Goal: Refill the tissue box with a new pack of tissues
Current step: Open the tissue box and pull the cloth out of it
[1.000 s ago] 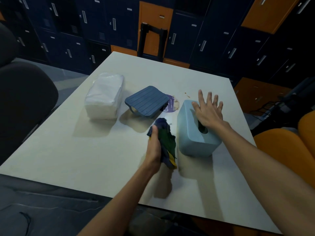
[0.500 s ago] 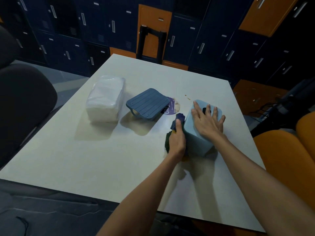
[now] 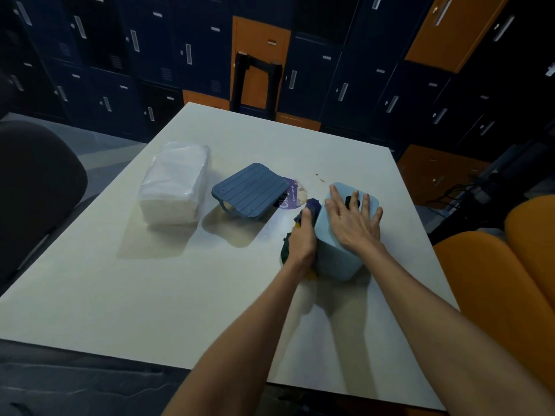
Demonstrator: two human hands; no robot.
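While the right grip (image 3: 353, 226) lies flat, fingers straight, on the tissue box (image 3: 333, 262), the left grip (image 3: 301, 240), clenched on the cloth (image 3: 313, 205), should wipe the adjacent wall evenly.

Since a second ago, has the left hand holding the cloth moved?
Yes. The left hand and cloth moved right, away from the blue lid, up against the side of the tissue box.

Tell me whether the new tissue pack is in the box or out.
Out. The wrapped tissue pack lies on the table, left of the dark blue cover, apart from the light blue box under the right hand.
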